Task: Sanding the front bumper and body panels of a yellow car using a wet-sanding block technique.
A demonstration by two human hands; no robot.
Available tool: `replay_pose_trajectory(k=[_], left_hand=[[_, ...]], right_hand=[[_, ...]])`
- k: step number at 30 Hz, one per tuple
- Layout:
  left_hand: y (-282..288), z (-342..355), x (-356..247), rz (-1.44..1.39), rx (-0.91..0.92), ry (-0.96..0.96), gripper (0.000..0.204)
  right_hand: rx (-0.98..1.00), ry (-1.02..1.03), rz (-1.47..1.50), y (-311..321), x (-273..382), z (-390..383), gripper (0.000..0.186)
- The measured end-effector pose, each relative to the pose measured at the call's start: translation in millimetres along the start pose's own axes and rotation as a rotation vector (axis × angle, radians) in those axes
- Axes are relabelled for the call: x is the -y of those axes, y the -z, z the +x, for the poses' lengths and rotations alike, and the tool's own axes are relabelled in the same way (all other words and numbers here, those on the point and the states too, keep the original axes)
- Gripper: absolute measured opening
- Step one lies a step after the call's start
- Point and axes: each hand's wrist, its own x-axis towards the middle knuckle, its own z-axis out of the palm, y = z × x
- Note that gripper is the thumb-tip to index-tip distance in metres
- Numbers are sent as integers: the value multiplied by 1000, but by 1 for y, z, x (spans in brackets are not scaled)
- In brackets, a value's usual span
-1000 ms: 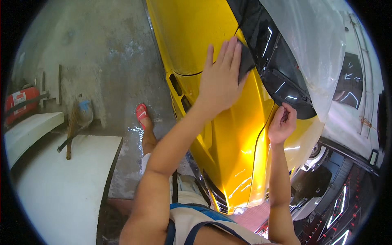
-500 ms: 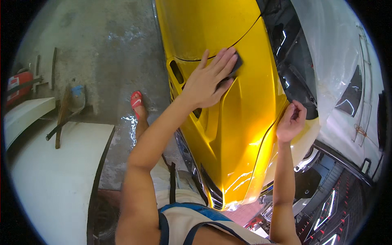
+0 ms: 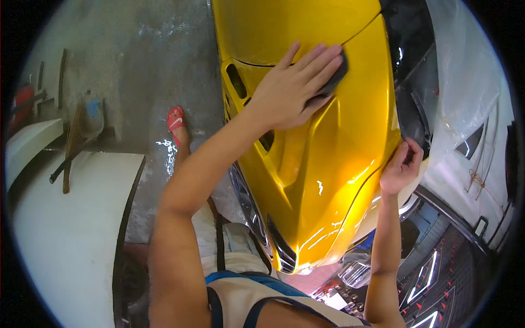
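Observation:
My left hand [image 3: 292,90] lies over a dark, flat pad [image 3: 337,75] and presses it onto the glossy yellow car panel [image 3: 350,131]. Its fingers stretch across the pad, beside the top end of a raised crease. Most of the pad is hidden under the fingers and palm. At the panel's right edge, by the dark glass, my right hand [image 3: 401,168] is closed with its fingertips curled together. They touch or nearly touch the yellow edge; what they grip, if anything, cannot be made out.
Clear plastic sheeting [image 3: 465,93] hangs along the dark windscreen [image 3: 413,65]. Left of the car is a wet concrete floor [image 3: 147,71], with a white curved panel [image 3: 71,229] and a broom [image 3: 74,145] beyond. My foot in a red sandal [image 3: 175,121] stands near the car.
The view has shifted, so the car appears turned slightly. My left hand keeps the pad on the panel near the crease. My right hand stays at the same edge.

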Motion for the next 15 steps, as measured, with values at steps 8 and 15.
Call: replay_pose_trajectory(k=[8, 15], left_hand=[[-5, -20, 8, -32, 37, -15, 80], [-39, -101, 5, -46, 31, 177, 76]], right_hand=[[18, -14, -33, 3, -3, 4, 16], [22, -26, -50, -3, 1, 1, 17]])
